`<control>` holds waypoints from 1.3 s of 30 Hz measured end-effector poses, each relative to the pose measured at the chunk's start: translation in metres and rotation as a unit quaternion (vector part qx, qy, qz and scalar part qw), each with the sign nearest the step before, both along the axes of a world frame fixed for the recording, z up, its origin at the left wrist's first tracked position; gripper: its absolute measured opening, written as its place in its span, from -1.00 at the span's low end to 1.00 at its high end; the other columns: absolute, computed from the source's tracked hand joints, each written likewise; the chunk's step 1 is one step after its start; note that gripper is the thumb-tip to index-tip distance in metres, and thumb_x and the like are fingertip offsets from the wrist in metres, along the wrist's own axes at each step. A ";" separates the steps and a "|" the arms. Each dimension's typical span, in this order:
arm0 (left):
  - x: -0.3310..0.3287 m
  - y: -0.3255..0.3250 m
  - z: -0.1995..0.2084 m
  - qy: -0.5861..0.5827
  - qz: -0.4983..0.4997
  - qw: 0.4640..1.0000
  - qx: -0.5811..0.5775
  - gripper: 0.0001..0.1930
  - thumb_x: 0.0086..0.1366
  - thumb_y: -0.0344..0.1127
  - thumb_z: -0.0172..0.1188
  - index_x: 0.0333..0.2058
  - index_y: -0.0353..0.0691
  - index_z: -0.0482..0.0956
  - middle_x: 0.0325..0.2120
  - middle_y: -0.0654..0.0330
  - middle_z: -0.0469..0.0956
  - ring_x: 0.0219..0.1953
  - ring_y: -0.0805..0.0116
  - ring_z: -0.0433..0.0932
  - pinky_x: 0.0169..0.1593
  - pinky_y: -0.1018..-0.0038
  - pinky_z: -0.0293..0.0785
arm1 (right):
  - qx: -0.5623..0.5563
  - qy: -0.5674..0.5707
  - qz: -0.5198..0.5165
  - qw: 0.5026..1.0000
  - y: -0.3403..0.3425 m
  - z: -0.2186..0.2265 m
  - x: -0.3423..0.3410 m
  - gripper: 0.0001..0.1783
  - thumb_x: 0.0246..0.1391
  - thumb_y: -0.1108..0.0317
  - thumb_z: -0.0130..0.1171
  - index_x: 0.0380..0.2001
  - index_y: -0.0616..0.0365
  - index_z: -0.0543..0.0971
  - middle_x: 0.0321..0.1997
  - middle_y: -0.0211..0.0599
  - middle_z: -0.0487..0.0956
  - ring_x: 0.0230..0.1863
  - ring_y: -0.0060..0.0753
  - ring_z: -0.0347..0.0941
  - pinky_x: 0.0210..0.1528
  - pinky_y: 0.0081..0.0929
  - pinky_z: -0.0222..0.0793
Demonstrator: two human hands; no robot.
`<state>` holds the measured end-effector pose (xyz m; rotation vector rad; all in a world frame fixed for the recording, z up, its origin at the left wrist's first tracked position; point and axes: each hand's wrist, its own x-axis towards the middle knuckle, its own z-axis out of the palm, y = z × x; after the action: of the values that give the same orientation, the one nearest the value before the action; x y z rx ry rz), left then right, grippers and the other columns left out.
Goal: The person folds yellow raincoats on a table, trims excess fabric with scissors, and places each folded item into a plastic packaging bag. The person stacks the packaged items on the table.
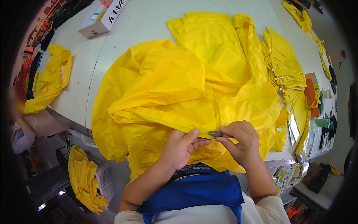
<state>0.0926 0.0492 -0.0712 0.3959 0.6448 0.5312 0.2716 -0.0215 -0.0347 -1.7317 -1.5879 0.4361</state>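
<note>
A large yellow garment (160, 82) of thin, crinkled fabric lies bunched over the near side of the table and hangs over its edge towards me. My left hand (181, 149) pinches a seamed edge of it between thumb and fingers, with the palm partly turned up. Close on the right, my right hand (240, 143) is closed on small dark metal thread snips (215, 133). Their tip points left and meets the fabric edge beside my left fingertips. Whether the blades are apart is too small to tell.
Stacked yellow pieces (285, 63) lie on the white table (145, 18) at right. A white box (95, 30) stands far left, an orange box (312, 95) at right. Below the table's left side, yellow cloth (84, 179) drapes over a crate (105, 179). Another person (26, 130) works at left.
</note>
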 end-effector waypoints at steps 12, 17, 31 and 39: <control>-0.001 -0.003 0.004 0.001 0.003 1.000 0.011 -0.64 0.39 -0.31 -0.06 0.09 -0.35 0.28 -0.03 -0.03 0.49 -0.05 0.13 0.54 0.03 0.26 0.48 | 0.006 -0.003 -0.005 1.000 -0.002 -0.005 -0.008 -0.75 -0.26 0.41 0.40 -0.40 0.14 0.61 -0.42 -0.29 0.57 -0.41 -0.29 0.47 -0.40 -0.43 0.30; -0.001 -0.004 0.002 -0.002 0.001 1.000 0.005 -0.61 0.38 -0.31 -0.05 0.13 -0.34 0.24 0.02 -0.04 0.45 -0.02 0.12 0.52 0.05 0.23 0.46 | -0.006 0.258 -0.068 0.964 -0.011 -0.015 0.009 -0.77 -0.23 0.47 0.40 -0.41 0.19 0.62 -0.41 -0.33 0.55 -0.46 -0.52 0.40 -0.43 -0.65 0.23; -0.212 0.222 -0.073 0.647 0.093 0.596 0.466 -0.24 0.08 0.00 0.30 0.15 -0.29 0.21 0.10 -0.11 0.35 0.11 0.09 0.39 0.12 0.27 0.35 | -0.269 -0.074 -0.358 0.891 0.001 -0.155 0.352 -0.53 0.22 0.05 -0.12 -0.11 0.26 0.50 -0.15 0.16 0.53 -0.12 0.16 0.44 -0.09 -0.14 0.33; -0.262 0.258 -0.127 0.668 -0.111 0.678 0.287 -0.31 0.15 -0.02 0.24 0.11 -0.41 0.30 0.05 -0.14 0.41 0.12 0.00 0.37 0.10 0.26 0.34 | -0.296 -0.021 -0.322 0.899 0.006 -0.169 0.337 -0.69 0.05 0.22 0.19 -0.52 0.27 0.43 -0.59 -0.32 0.33 -0.53 -0.43 0.17 -0.44 -0.38 0.16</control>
<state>-0.1693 0.3073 -0.1978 1.5159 1.8304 0.0931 0.6084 -0.0151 -0.2034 -2.6042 -0.8397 0.5762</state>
